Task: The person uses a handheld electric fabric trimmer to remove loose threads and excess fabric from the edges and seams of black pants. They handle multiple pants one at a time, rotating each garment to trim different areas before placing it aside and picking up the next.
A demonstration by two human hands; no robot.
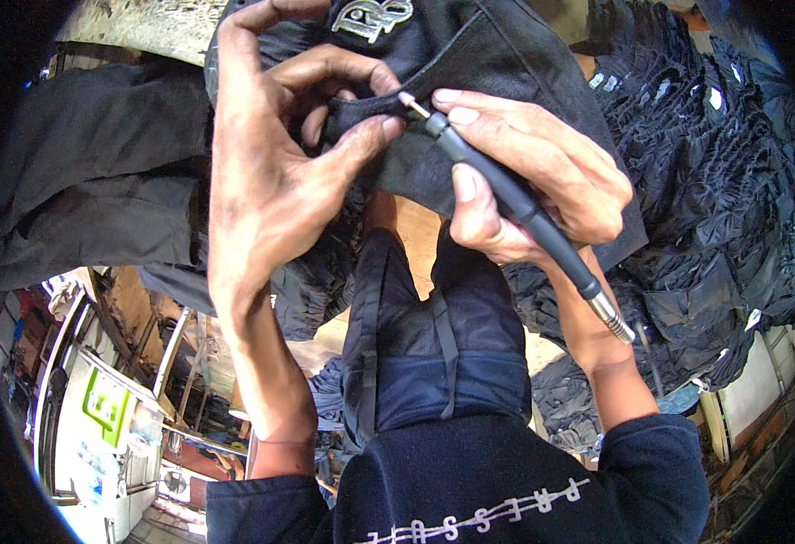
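Observation:
A black garment (pixel 533 68) with seams and a raised silver-grey emblem (pixel 370 18) is spread in front of me at the top of the head view. My left hand (pixel 271 172) pinches a folded edge of it between thumb and fingers. My right hand (pixel 542 159) grips a dark pen-shaped handpiece (pixel 506 186), held like a pencil and slanting up to the left. Its pale, blunt tip touches or nearly touches the pinched edge beside my left fingertips. A metal spring collar shows at the handpiece's rear end.
Dark gathered garments lie heaped (pixel 706 172) on the right, some with small white tags. Black folded cloth (pixel 98 136) lies on the left. A green and white object (pixel 107 408) stands at lower left. Wooden boards show between and beside my legs.

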